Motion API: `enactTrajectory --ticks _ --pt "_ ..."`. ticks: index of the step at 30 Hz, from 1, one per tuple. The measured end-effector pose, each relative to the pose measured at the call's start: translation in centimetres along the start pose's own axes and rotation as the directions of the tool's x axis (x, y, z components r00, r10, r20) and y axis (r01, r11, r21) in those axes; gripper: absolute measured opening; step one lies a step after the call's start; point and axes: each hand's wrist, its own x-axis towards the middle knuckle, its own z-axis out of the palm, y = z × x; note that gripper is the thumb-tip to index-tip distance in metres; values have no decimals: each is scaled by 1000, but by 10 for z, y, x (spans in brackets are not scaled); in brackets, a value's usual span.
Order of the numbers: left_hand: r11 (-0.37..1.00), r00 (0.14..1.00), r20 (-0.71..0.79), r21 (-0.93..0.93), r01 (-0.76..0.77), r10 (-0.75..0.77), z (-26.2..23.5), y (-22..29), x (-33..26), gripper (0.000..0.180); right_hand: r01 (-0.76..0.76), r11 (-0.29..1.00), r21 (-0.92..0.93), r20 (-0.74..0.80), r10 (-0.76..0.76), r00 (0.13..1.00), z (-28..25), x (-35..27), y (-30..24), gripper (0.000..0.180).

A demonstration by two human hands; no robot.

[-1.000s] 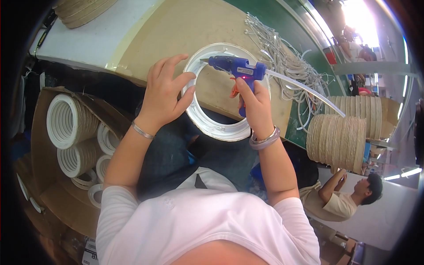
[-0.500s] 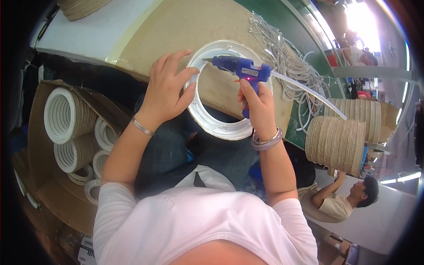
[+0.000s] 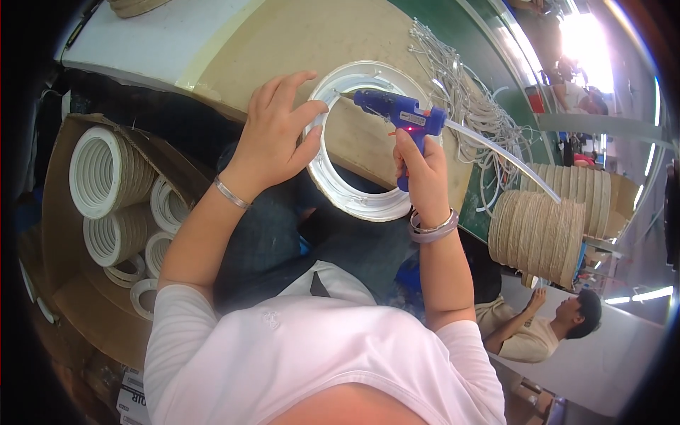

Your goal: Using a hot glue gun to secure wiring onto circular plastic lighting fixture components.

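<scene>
1. Nearest to the wearer, the right hand is closing its fingers around the handle of a blue glue gun, thumb lying high on the grip; whether a finger is squeezing the trigger, I cannot tell.
2. The left hand is spreading its fingers, thumb and forefinger overlapping the left rim of a white ring; I cannot tell whether they are pressing on it.
3. That ring is lying on a tan board, its near part overhanging the board's edge, and the gun's nozzle is pointing over its upper-left inner channel.
4. To my eye the ring is looking light and fairly stiff, smooth enough to slip a little, its thin rim perhaps easy to dent; the outer rim is offering the best hold, away from the nozzle.
5. The gun is seeming light too, its handle the safe place and its tip probably hot; a bendy translucent glue stick is trailing from its rear.
6. At the left, an open cardboard box is holding stacked rings on their sides, white-faced and tan outside, with looser ones beneath.
7. Beyond the ring, pale cords are lying tangled.
8. Farther right, ribbed tan stacks are standing, and a co-worker is sitting past them.
</scene>
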Motion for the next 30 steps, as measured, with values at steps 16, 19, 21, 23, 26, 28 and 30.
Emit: enactTrajectory --ticks 16,19,21,23,26,28,30 --pt "995 979 -185 -29 -95 88 -5 1 -40 23 17 989 144 221 -49 974 -13 -41 -3 24" --pt "998 981 -187 -23 -64 59 -5 2 -38 25 -16 995 95 195 -3 981 -11 -50 -2 25" --pt "998 981 -185 -21 -63 58 -5 1 -36 26 -18 998 67 201 4 980 -12 -51 1 25" --pt "998 981 -185 -21 -65 60 -4 1 -35 26 -18 999 39 202 10 979 -12 -52 3 24" --pt "998 980 -188 -19 -66 61 -4 2 -35 26 -16 999 42 195 8 981 -9 -54 3 24" --pt "998 981 -187 -27 -65 59 -3 1 -35 26 -35 998 50 174 26 984 -8 -53 1 23" --pt "998 981 -185 -25 -60 54 -3 2 -34 26 -42 998 41 181 34 983 -8 -52 0 24"
